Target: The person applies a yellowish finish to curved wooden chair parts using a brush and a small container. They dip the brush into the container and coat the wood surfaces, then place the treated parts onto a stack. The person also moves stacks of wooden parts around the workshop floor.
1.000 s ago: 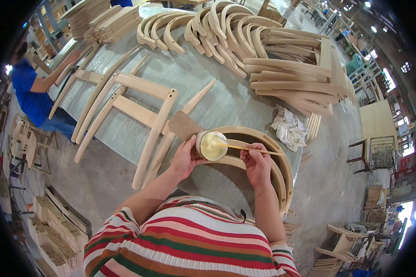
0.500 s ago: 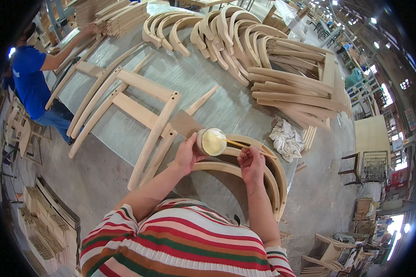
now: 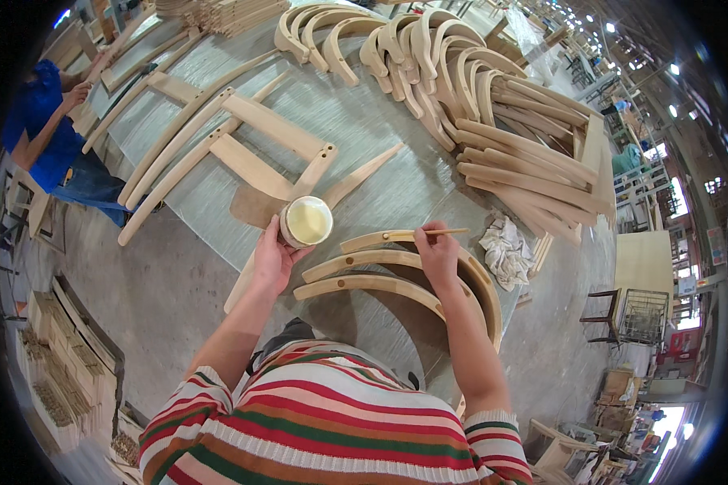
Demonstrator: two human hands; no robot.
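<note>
My left hand (image 3: 274, 260) is wrapped round a cup (image 3: 308, 221) with a pale yellow, creamy substance inside. In my right hand (image 3: 439, 257) a thin wooden stick (image 3: 453, 231) is pinched, its tip at the far curved wooden piece (image 3: 367, 241), near a hole in that piece's end. Two more curved pieces, a middle one (image 3: 360, 259) and a near one (image 3: 372, 285), lie alongside it with holes in their ends. Beside the cup is a flat brown piece (image 3: 255, 206), partly hidden by the cup and my hand.
Wooden chair frames (image 3: 275, 129) lie on the table (image 3: 364, 121) at the left. Curved parts (image 3: 416, 56) and a pile of frames (image 3: 534, 162) fill the far right. A crumpled white cloth (image 3: 505, 252) lies right of my hand. A person in blue (image 3: 36, 117) stands far left.
My left hand and the cup have moved left, away from the stick. The stick has come out of the cup to the far curved piece's end. The whole view has shifted slightly.
</note>
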